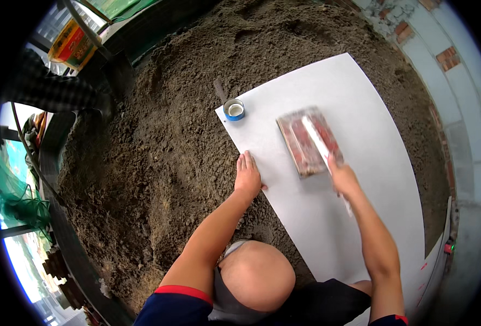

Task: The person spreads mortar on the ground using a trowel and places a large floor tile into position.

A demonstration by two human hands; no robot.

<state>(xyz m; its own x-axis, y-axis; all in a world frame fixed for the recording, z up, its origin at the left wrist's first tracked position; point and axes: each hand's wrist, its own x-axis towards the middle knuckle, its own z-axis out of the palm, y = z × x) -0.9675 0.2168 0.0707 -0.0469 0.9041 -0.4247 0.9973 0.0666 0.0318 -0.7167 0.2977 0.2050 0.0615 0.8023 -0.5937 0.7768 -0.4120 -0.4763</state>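
A large white slab (354,239) lies on a bed of damp brown sand or mortar. My right hand (342,178) grips the pale handle of a flat rectangular block tool (308,144) with a worn reddish back. Motion blurs this tool, so I cannot tell whether it touches the slab. My left hand (248,175) rests at the slab's left edge, fingers stretched forward. Ahead of that hand, on the slab's far left corner, sits a small round blue-sided container or roll (234,110). A thin flat blade or stick (219,91) lies just beyond it.
Rough brown bedding (142,179) spreads left and beyond. A person's checked trouser leg (61,93) is at the far left, near a shovel (119,70) and yellow-and-red bucket (74,46). Pale slabs or blocks (460,108) line the right. A small red device (448,248) shows a green light.
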